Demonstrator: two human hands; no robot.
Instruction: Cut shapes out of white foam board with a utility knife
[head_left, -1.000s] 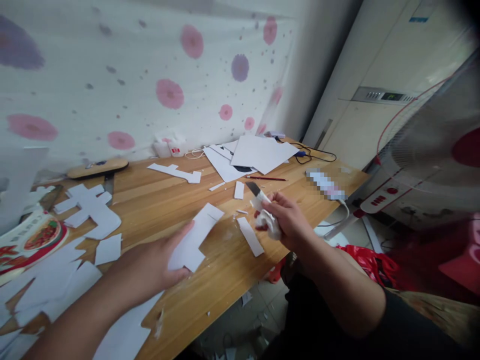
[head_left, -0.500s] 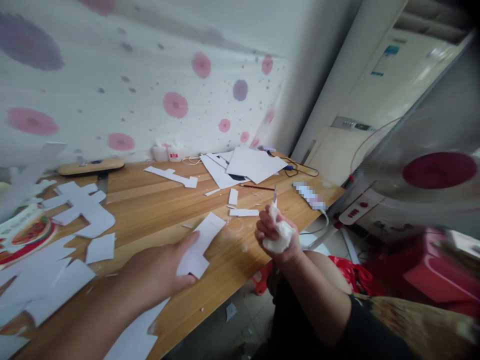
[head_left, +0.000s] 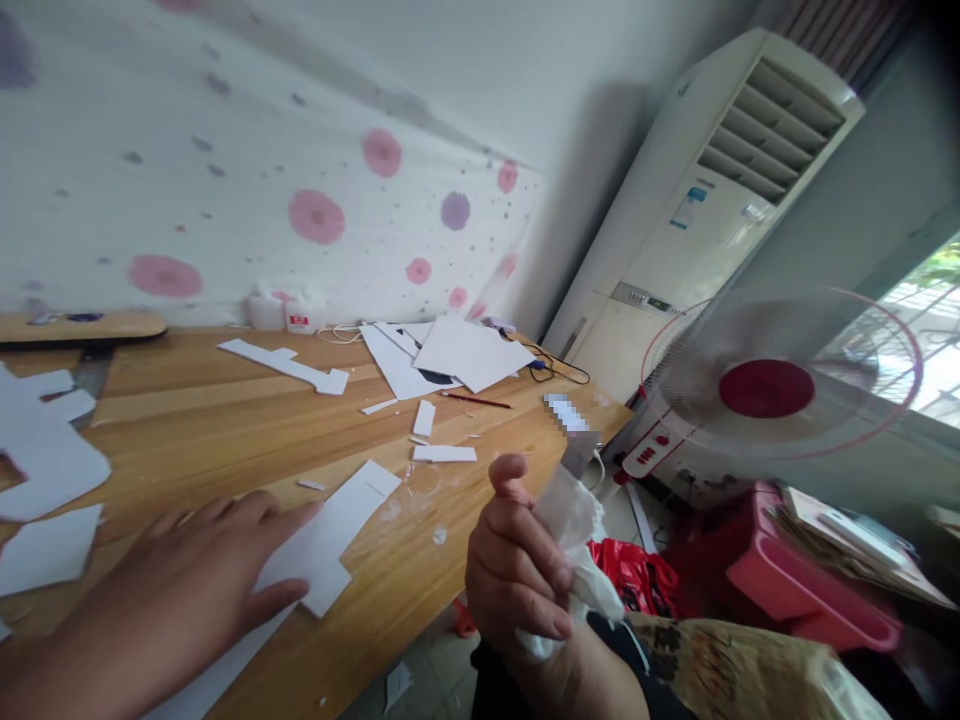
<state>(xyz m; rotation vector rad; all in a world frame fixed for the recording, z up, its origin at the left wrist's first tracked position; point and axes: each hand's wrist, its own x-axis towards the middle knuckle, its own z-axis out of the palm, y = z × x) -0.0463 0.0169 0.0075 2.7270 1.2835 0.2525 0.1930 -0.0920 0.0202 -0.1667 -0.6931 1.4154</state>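
My left hand lies on the table with thumb and fingers spread, its thumb and fingertips touching a notched piece of white board. A short line is marked near that piece's far end. Above the table's front edge, my right hand is closed around a blade wrapped in white tissue, with the blade's bare metal end pointing up. Several cut strips, such as a small white strip, lie beyond the board piece. A dark red pencil rests behind them.
White sheets are stacked at the back of the wooden table, near two white bottles. More cut board lies at left. To the right stand a fan, a pink bin and an air conditioner.
The view has swung right. My right hand has turned and come nearer, with the wrapped blade still in it. My left hand's fingers have spread out on the board piece.
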